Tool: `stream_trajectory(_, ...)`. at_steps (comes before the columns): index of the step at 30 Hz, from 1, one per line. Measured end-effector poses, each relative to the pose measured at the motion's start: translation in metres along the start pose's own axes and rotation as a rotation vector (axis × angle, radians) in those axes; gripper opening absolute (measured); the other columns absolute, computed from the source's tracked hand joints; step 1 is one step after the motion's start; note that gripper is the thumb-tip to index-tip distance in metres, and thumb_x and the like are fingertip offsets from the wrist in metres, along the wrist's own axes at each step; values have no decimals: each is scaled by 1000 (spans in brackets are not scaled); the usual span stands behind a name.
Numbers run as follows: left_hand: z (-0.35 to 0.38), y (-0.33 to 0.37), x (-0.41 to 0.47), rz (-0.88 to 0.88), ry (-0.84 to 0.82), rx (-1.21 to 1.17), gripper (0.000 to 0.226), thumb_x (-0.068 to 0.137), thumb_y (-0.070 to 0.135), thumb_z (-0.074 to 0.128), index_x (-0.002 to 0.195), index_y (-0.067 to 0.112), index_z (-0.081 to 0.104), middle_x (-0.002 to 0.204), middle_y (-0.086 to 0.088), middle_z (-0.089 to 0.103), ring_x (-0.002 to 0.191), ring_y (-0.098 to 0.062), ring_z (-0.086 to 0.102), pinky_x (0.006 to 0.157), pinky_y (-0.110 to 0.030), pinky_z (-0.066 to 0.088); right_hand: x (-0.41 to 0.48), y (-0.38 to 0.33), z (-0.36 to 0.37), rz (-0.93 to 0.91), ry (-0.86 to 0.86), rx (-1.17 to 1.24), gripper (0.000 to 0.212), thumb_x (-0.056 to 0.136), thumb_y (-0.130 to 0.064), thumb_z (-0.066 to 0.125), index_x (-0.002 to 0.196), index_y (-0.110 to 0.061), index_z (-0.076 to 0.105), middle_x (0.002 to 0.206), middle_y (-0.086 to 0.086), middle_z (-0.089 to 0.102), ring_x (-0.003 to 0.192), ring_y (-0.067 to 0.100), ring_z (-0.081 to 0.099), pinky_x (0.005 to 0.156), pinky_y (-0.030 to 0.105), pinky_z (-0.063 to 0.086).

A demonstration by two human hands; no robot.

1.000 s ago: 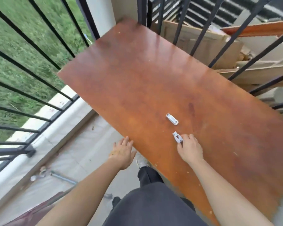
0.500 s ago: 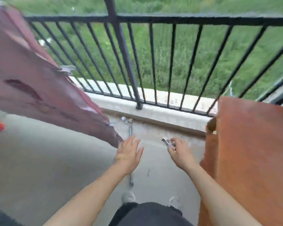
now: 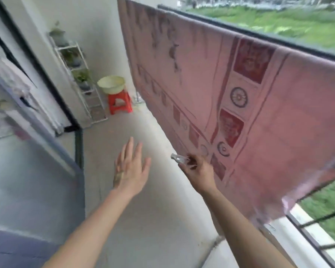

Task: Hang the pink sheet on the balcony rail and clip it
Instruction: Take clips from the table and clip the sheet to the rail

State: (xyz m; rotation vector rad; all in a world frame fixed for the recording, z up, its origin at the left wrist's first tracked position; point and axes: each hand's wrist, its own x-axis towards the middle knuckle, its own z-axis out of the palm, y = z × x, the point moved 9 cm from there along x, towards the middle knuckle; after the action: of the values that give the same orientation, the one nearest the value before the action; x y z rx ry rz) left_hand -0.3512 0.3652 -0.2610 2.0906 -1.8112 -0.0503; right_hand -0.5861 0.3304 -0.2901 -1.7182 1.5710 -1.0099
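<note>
The pink sheet (image 3: 278,117) with dark red squares and wheel patterns hangs draped over the black balcony rail (image 3: 263,38) on the right, reaching down toward the floor. My right hand (image 3: 198,172) is in front of the sheet's lower part, fingers closed on a small white clip (image 3: 179,158) that sticks out to the left. My left hand (image 3: 131,167) floats over the grey floor, palm down, fingers spread, holding nothing.
A red stool (image 3: 120,103) carrying a pale basin (image 3: 111,84) stands at the far end beside a white plant rack (image 3: 79,80). A glass sliding door (image 3: 37,151) lines the left side. Grass lies beyond the rail.
My view has swung left from the wooden board to along the balcony. My right hand picked the white clip off the board and now holds it in front of the hanging sheet.
</note>
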Motion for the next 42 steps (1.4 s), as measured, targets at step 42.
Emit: stream_trajectory(42,-16,-457,1047,-39,194,-80,75,91,60,18,153,18,20,164,-2,1,149,-26,9,119,-47,16,1018,-306,536,63,58,700,58,55,-51,92,97,-16,76,89,3,77,82,11,71,79,27,56)
